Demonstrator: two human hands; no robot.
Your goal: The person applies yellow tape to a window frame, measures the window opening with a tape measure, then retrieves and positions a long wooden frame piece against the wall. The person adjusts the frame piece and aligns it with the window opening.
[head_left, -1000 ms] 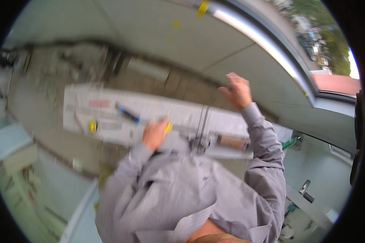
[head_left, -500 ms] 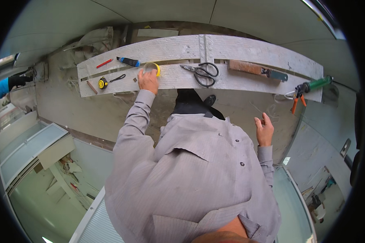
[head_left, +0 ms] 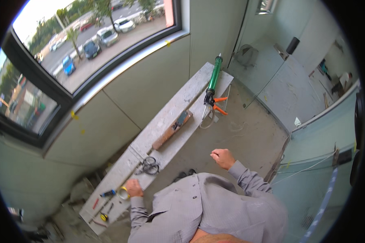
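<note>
My left hand (head_left: 134, 188) rests at the near edge of a whitish plank bench (head_left: 170, 113), its fingers curled. Right beside it, against the fingers, is a yellow-edged roll of tape (head_left: 122, 193); whether they grip it is hidden. Further along lie black-handled scissors (head_left: 149, 166). On the other side of the tape are a blue-and-black utility knife (head_left: 108, 193), a red pen-like stick (head_left: 95, 203) and a yellow-and-black tape measure (head_left: 104, 217). My right hand (head_left: 223, 158) hangs over the floor, off the bench, its fingers curled with nothing visible in them.
A long brown block-like tool with a blue-grey handle (head_left: 166, 137) lies mid-bench. At the far end is a green caulking gun (head_left: 215, 77) with orange handles. A window (head_left: 93, 44) over a street is behind the bench; glass panels (head_left: 312, 146) stand at right.
My view has swung to the right, so the bench runs diagonally. My left hand has shifted from the near side of the tape roll toward the scissors. My right hand's fingers have curled in.
</note>
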